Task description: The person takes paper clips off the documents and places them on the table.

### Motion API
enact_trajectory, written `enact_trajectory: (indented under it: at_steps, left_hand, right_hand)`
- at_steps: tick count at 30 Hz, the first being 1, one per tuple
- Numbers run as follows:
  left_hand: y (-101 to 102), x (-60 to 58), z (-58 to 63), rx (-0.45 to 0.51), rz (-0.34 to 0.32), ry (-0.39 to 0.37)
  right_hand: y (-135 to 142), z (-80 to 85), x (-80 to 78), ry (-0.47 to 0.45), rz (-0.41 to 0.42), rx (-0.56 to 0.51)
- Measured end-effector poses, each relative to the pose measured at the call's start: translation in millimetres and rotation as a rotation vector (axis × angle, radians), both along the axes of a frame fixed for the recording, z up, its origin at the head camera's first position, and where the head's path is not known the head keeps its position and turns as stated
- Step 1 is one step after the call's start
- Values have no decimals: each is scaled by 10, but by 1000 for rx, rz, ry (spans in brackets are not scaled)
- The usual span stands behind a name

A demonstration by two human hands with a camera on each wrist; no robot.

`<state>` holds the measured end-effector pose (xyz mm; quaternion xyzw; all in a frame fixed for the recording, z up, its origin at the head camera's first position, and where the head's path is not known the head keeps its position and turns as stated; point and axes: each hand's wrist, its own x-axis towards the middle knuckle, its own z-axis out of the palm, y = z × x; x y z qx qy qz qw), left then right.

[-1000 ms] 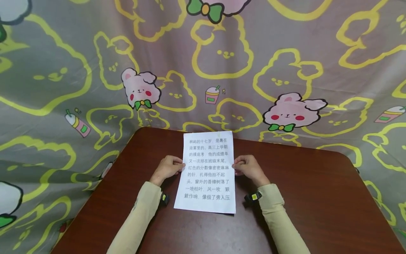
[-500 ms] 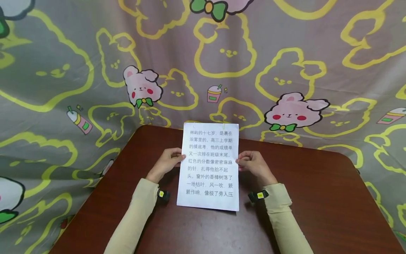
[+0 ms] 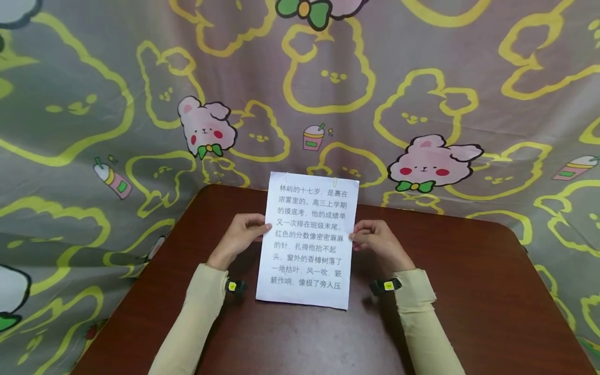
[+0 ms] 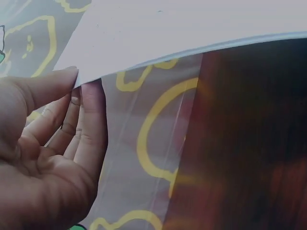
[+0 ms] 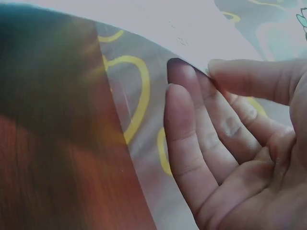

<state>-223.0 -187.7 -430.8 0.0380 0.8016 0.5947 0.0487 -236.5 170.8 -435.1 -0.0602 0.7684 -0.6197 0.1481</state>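
Note:
In the head view a white stack of paper (image 3: 309,239), printed with lines of Chinese characters, stands tilted up above the table. A yellow paper clip (image 3: 335,182) sits on its top edge near the right corner. My left hand (image 3: 241,237) pinches the stack's left edge between thumb and fingers. On the opposite edge my right hand (image 3: 380,244) pinches it the same way. Both wrist views show the thumb on the printed side and fingertips behind the paper (image 4: 168,28). The stack's lower edge looks layered and slightly bowed in the left wrist view.
A dark red-brown wooden table (image 3: 469,291) lies under the hands. Behind it and at both sides hangs a grey curtain (image 3: 262,67) with yellow outlines and cartoon rabbits. Black bands with yellow labels circle both wrists.
Both hands have raised the paper stack and brought it nearer, so it looks larger and more upright. Its top edge now overlaps the curtain. Neither hand has let go.

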Motion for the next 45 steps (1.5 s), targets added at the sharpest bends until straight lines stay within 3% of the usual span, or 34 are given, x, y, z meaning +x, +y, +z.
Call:
enact_trajectory:
  at_steps: [5,11,21,35,45]
  left_hand:
    - [-3,62,30,2,17,13]
    - [52,96,82,15,-12,-2]
    - [70,83,117,64,-13,17]
    - [81,110,118,16,-23,2]
    - [96,100,104,14,-38,15]
  right_hand:
    - [55,21,3,45,31,27]
    - [126,38,37,54,11,20]
    - [167,116,36,99,15,26]
    - [91,334,89,209,-119,76]
    - [50,617,44,337,-179,85]
